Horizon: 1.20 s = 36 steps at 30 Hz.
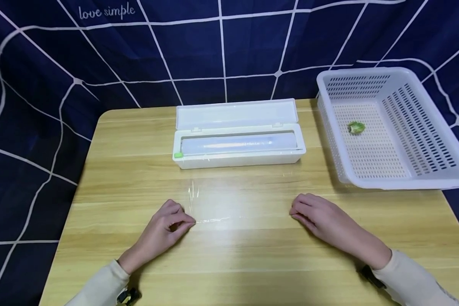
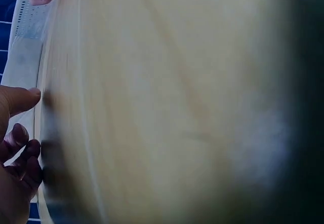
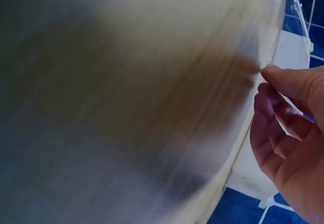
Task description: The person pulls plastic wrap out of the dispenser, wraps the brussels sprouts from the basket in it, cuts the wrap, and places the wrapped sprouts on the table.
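A clear sheet of cling film point(image 1: 233, 202) stretches from a white dispenser box point(image 1: 241, 160) toward the person, low over the wooden table. My left hand point(image 1: 164, 227) pinches the film's near left corner between thumb and fingertips. At the opposite corner my right hand point(image 1: 325, 216) pinches the same edge. Inside the box lies the film roll point(image 1: 239, 143), and its lid point(image 1: 237, 115) stands raised at the back. A green slider point(image 1: 178, 155) sits on the box's front left corner. In the right wrist view the thumb and index fingertip point(image 3: 268, 69) meet at the film.
A white perforated basket point(image 1: 342, 168) stands at the right side of the table point(image 1: 137, 140), with a small green vegetable piece point(image 1: 356, 127) in it. Behind the table hangs a dark blue cloth point(image 1: 195, 55) with white lines.
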Each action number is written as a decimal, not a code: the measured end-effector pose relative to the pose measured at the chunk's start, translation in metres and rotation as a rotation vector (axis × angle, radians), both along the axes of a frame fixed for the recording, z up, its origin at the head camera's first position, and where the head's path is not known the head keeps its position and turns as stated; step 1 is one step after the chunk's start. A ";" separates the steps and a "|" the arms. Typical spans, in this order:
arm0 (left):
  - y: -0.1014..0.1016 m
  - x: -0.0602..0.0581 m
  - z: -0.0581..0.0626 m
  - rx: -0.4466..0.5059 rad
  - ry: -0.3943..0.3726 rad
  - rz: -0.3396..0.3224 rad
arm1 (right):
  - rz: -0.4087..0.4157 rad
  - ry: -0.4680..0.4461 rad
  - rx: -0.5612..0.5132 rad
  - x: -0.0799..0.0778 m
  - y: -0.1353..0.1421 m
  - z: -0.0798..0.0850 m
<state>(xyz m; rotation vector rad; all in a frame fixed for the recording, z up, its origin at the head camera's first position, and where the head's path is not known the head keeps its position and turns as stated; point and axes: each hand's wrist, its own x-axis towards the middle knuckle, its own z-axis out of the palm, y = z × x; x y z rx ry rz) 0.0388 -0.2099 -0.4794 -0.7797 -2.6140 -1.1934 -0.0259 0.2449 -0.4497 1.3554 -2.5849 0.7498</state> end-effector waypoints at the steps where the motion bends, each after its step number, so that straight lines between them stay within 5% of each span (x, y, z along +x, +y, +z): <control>1: 0.000 0.000 0.000 -0.003 0.001 0.000 | 0.004 0.011 0.002 0.000 0.000 0.000; 9: -0.005 0.000 0.002 -0.086 0.018 -0.022 | -0.042 -0.062 0.094 0.007 0.007 0.002; 13: -0.014 0.006 0.002 -0.206 0.086 -0.062 | -0.072 -0.120 0.187 0.023 0.019 0.003; 20: -0.027 0.008 0.006 -0.408 0.114 -0.093 | -0.117 -0.090 0.345 0.048 0.037 -0.005; 31: -0.037 0.012 0.035 -0.601 -0.116 -0.161 | -0.098 -0.068 0.349 0.048 0.044 -0.008; 36: -0.035 0.010 0.046 -0.639 -0.165 -0.184 | -0.092 -0.045 0.341 0.047 0.047 -0.008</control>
